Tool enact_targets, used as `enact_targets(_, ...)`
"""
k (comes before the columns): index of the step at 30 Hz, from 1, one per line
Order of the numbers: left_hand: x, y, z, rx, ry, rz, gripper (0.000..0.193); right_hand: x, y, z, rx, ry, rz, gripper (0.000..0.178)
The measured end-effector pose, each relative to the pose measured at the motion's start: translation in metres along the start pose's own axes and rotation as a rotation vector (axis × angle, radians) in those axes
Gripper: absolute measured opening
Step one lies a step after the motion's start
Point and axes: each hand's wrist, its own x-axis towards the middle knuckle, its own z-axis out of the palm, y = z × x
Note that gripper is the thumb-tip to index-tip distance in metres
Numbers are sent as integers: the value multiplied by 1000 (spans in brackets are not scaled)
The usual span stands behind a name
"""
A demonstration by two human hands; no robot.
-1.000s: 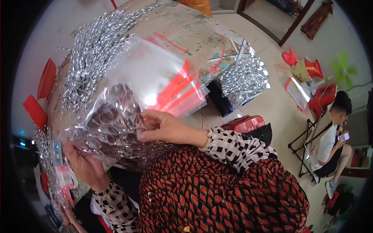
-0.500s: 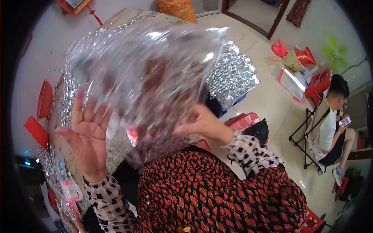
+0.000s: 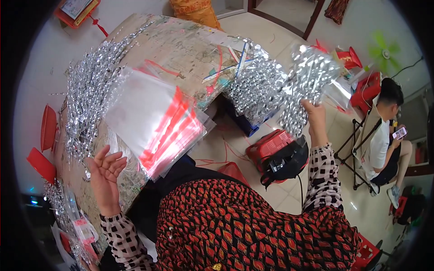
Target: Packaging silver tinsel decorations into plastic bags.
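My right hand [image 3: 317,118] is out to the right, its fingers and thumb closed on the lower edge of a clear packet of silver beaded strands [image 3: 312,70]. The packet is held up beside a heap of similar silver packets [image 3: 255,88] in a blue crate [image 3: 247,124]. My left hand [image 3: 107,174] is raised palm up over the table's near edge, fingers loosely bent and apart, holding nothing. Right of it lies a fanned stack of clear plastic bags [image 3: 140,101] with red bands. Loose silver strands [image 3: 86,99] spread along the table's left side.
The worn table [image 3: 181,40] bears red and blue strips [image 3: 242,58]. Red baskets [image 3: 49,128] hang at the left. On the floor stand a red crate with a black bag [image 3: 282,158]. A seated person [image 3: 384,135] holds a phone at the right, near a green fan [image 3: 384,52].
My right hand has swung from in front of my chest far to the right with the packet. The bag stack and table came into view. My left hand stays raised, its fingers bent more.
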Motion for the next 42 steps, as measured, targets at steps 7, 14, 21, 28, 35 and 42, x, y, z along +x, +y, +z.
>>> enact_targets(7, -16, -1, 63, 216, -463, -123, 53, -37, -16, 24, 485, -117, -55, 39)
enact_targets(14, -8, -2, 161, 105, -455, -45, 72, -87, -95, 29, 601, -523, -164, 44)
enact_targets(21, 2, -18, 187, -18, -325, -317, 56, -129, -119, 51, 338, -1033, -38, 29)
enact_targets(28, 19, -9, 195, -609, -284, -328, 23, -111, -19, 80, 544, -1285, 113, 50)
enact_targets(35, 14, -42, 224, -434, -352, -249, 38, -188, -53, 147, 951, -926, -65, 58)
enact_targets(42, 1, -16, 226, -118, -651, -308, 53, -102, -112, 115, 1680, -847, 241, 40)
